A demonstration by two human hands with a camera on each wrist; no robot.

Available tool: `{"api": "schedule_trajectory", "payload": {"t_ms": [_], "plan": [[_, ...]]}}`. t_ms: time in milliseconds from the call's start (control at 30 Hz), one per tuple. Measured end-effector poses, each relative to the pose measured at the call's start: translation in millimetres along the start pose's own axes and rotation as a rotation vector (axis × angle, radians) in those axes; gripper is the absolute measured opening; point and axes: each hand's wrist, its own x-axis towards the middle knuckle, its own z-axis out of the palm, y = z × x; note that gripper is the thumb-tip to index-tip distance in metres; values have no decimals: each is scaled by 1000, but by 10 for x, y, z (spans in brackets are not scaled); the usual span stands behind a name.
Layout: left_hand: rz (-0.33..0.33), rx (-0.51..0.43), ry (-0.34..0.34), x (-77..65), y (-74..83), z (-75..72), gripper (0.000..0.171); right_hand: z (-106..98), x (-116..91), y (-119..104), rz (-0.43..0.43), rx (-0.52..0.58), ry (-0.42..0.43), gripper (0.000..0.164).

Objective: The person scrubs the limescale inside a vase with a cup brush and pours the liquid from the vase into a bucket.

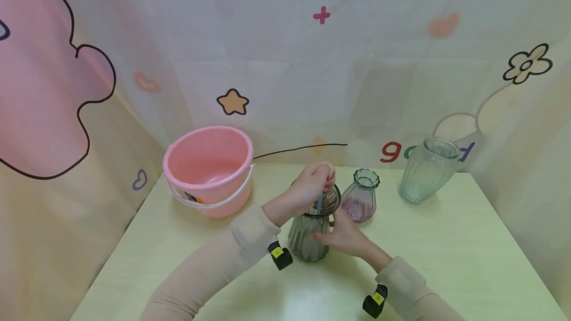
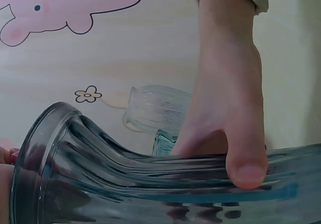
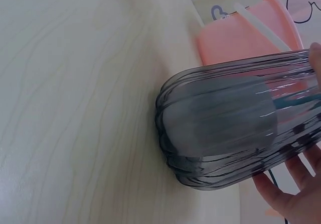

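Observation:
A grey ribbed glass vase (image 1: 308, 246) with a flared mouth stands on the table, tilted slightly. My right hand (image 1: 348, 234) holds its side, the thumb on the near face and the fingers round the far side. Above the mouth, my left hand (image 1: 310, 187) is curled round the top of a thin blue handle (image 1: 319, 204) that reaches down into the glass. Through the wall, the right wrist view shows a pale, rounded sponge-like brush head (image 3: 220, 116) on that handle. The handle's top is hidden in my left fist.
A pink bucket (image 1: 236, 202) with a white handle stands at the back left. Close behind the right hand is a small purple-tinted glass vase (image 1: 359, 202). A clear ribbed vase (image 1: 428, 172) stands at the back right, near a printed curtain (image 1: 285, 63).

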Motion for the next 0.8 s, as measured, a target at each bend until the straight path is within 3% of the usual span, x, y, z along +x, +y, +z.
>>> {"api": "schedule_trajectory", "payload": {"t_ms": [167, 433, 633, 800], "plan": [[-2, 68, -20, -8, 7, 22, 28, -26, -27, -140, -46, 15, 18, 81], [51, 102, 17, -84, 50, 101, 28, 53, 15, 152, -88, 22, 53, 83], [148, 77, 28, -130, 249, 54, 28, 82, 2, 177, -113, 0, 79, 88], [196, 2, 47, -130, 460, -28, 26, 90, 17, 144, -63, 6, 81, 91]]}}
